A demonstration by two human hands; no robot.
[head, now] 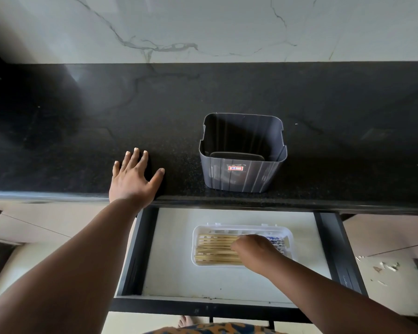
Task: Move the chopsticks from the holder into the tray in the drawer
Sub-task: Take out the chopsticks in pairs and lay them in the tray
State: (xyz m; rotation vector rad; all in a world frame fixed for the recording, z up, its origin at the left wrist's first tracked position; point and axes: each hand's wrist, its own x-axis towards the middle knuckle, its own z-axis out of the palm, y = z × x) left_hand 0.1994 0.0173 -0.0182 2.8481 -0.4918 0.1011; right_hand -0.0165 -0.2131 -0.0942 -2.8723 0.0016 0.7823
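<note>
A dark grey square holder (237,175) stands on the black counter, with nothing visible inside it. Below it, a white plastic tray (197,237) lies in the open drawer (174,278). Several wooden chopsticks (215,249) lie side by side in the tray, their decorated ends to the right. My right hand (253,250) is down in the tray on top of the chopsticks, fingers curled onto them and hidden from view. My left hand (133,178) rests flat on the counter, fingers spread, left of the holder.
The black stone counter (323,145) runs across the view, with a white marble wall behind it. The drawer has black side rails and a pale floor. Beige cabinet fronts flank it. A bare foot shows below the drawer front.
</note>
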